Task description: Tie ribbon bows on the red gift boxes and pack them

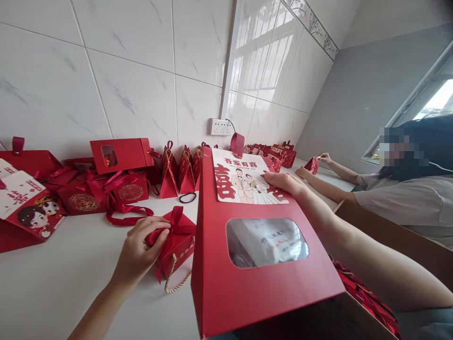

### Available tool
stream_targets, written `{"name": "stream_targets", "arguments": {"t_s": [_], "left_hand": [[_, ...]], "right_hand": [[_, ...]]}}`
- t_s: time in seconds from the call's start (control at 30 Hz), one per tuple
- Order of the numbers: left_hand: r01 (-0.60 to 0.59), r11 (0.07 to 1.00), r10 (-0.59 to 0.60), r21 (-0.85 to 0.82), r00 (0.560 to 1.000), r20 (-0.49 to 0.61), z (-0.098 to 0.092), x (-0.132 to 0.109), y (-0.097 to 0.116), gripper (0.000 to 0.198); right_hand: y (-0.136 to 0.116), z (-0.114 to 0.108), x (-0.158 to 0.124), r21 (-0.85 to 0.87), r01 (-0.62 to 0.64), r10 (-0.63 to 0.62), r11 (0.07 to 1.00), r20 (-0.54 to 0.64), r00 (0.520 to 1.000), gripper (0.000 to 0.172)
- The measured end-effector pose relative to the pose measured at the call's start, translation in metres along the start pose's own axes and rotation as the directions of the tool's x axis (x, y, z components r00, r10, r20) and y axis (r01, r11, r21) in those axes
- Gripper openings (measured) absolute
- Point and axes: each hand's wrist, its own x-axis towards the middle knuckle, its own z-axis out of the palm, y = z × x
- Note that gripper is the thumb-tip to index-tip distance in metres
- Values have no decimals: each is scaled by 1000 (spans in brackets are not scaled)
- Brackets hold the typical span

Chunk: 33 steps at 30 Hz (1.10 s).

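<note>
"What have both hands got hold of?"

"The left hand (146, 238) is curled narrow around the red ribbon bow (176, 225) on a small gift box (183, 246), there on the white table (88, 269). The right hand (288, 183) grips the large windowed gift box (279, 290), tilted up in front; its thumb lies over the wedding card (244, 182), the other fingers hidden."

"How far along does it look?"

"Well along, I'd judge. The small one's bow is already tied, and a white packet (271, 241) shows through the big one's window. By the wall stand triangular gift boxes (169, 175), folded up, and ribboned gift boxes (132, 192)."

"And what's left?"

"Hard to say. The carton (375, 231) on the right holds red things (366, 297) I can't make out, and a co-worker's hand (324, 158) is on another small red box (312, 165)."
</note>
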Motion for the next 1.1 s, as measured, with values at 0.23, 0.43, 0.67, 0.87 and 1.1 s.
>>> {"name": "stream_targets", "arguments": {"t_s": [0.23,0.43,0.67,0.87,1.1], "left_hand": [[10,1000,-10,-11,1000,17,1,1,0,34],[8,1000,-8,2,1000,18,2,0,-2,35],[-17,1000,17,21,1000,-1,1,-1,-3,32],[-41,998,41,41,999,5,0,0,0,30],[-29,999,29,34,1000,8,0,-1,-1,29]], "right_hand": [[2,-2,1,68,16,-9,998,-101,995,16],[2,-4,0,14,81,-81,997,-37,996,21],[5,-10,3,19,161,-161,987,-22,987,20],[3,-10,-2,-58,132,-137,990,-86,987,24],[4,-13,-2,-112,149,-163,982,-125,979,35]]}}
